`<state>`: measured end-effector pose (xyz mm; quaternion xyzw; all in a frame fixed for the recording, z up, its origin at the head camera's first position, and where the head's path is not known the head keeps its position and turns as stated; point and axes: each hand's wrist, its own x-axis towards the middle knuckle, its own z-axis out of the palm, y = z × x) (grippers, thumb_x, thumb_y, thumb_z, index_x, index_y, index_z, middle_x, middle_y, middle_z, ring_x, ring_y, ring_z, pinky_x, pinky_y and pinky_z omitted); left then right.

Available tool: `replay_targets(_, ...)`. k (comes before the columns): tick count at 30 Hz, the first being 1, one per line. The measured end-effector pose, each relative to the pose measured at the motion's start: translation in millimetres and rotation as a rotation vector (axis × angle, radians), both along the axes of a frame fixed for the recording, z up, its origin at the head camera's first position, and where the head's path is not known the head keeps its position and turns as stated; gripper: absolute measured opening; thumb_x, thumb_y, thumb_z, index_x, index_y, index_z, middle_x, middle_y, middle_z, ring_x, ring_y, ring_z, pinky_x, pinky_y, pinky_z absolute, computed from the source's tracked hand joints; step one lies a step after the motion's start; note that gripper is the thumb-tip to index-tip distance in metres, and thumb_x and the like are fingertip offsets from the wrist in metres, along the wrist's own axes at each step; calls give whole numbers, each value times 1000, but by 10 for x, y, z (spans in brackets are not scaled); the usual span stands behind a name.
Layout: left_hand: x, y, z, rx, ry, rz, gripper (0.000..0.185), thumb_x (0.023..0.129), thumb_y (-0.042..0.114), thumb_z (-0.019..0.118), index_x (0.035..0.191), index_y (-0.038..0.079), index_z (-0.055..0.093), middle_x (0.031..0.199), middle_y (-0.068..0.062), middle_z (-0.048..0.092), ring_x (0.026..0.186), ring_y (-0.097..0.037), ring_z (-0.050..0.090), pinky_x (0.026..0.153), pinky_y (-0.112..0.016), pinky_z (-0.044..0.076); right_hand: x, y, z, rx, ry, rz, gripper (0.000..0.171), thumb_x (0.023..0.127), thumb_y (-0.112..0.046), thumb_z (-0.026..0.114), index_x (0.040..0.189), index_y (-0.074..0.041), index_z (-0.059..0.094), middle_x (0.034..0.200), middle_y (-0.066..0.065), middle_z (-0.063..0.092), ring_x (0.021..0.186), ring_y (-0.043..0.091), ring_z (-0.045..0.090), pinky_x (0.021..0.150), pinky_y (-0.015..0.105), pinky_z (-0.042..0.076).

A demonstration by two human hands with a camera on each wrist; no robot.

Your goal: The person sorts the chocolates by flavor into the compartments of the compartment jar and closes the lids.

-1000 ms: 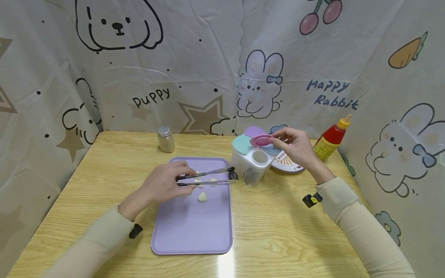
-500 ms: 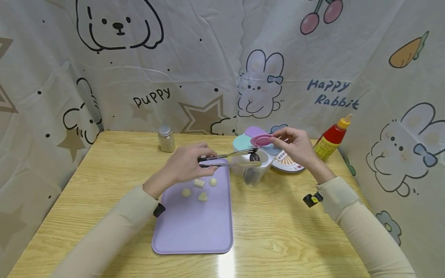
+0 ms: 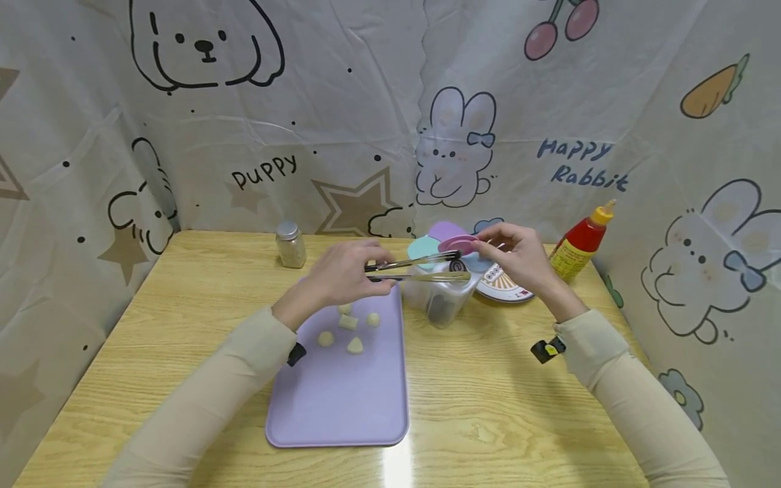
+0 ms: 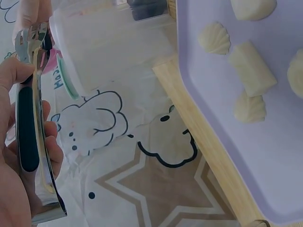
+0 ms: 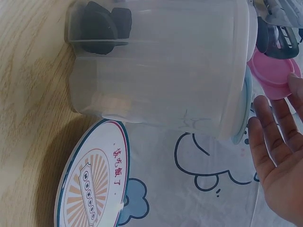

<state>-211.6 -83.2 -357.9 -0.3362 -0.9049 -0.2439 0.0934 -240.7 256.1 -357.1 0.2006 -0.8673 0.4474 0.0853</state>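
Note:
My left hand (image 3: 344, 271) holds metal tongs (image 4: 28, 127) with dark grips. Between the tong tips a dark round piece with a spiral face (image 3: 457, 266) hangs over the uncapped compartment of a clear multi-part storage box (image 3: 442, 308). My right hand (image 3: 518, 254) pinches the raised pink lid (image 5: 272, 73) of that compartment by its edge. Inside the box, dark pieces (image 5: 98, 28) lie at the bottom. Several pale shaped pieces (image 3: 355, 346), some round and one a short bar, lie on a lilac tray (image 3: 338, 413) beneath and beside my left arm.
A patterned plate (image 3: 508, 293) is partly hidden behind the box and my right hand. At the back right stands a red bottle with a yellow cap (image 3: 578, 247). A small jar with a grey lid (image 3: 290, 245) stands at the back left, before a printed cloth (image 3: 342, 122).
My left hand has carried the dark piece in the tongs up and right, from the tray's edge to over the box opening. My right hand keeps holding the pink lid up.

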Motion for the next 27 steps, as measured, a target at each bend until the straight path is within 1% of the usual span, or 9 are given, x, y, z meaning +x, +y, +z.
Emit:
replay_targets(5, -9, 9, -19, 0, -13, 6, 26, 85, 33, 80, 108, 20, 79, 97, 4, 69, 72, -12, 55, 62, -26, 41, 4, -4, 3, 12, -2, -10, 17, 98, -19, 76, 106, -3, 76, 91, -14, 71, 77, 10, 64, 69, 18, 52)
replay_targets(14, -21, -21, -51, 19, -43, 11, 30, 85, 32, 82, 112, 18, 80, 101, 2, 73, 71, -12, 54, 62, -26, 40, 2, -6, 5, 3, -5, -8, 16, 98, -19, 77, 105, -4, 77, 89, -5, 74, 75, 15, 66, 66, 19, 53)
replay_targets(18, -15, -37, -61, 32, -40, 10, 30, 85, 33, 83, 111, 19, 80, 100, 3, 73, 70, -11, 53, 62, -26, 40, 3, -8, 8, -1, -7, -4, 16, 97, -18, 77, 105, -4, 77, 89, -6, 73, 76, 16, 66, 66, 18, 53)
replay_targets(23, 36, -98, -52, 46, -25, 3, 29, 84, 31, 82, 110, 17, 79, 96, 2, 72, 70, -12, 53, 62, -26, 40, 5, -7, 4, 2, -10, -6, 16, 98, -18, 77, 105, -4, 76, 89, -9, 72, 77, 15, 66, 67, 18, 53)
replay_targets(27, 105, -235, -80, 50, -30, 27, 30, 84, 30, 83, 110, 16, 79, 97, 1, 72, 72, -11, 54, 63, -26, 41, 8, -3, -1, 2, -11, -11, 17, 97, -19, 77, 105, -4, 76, 90, -5, 73, 77, 14, 66, 68, 18, 54)
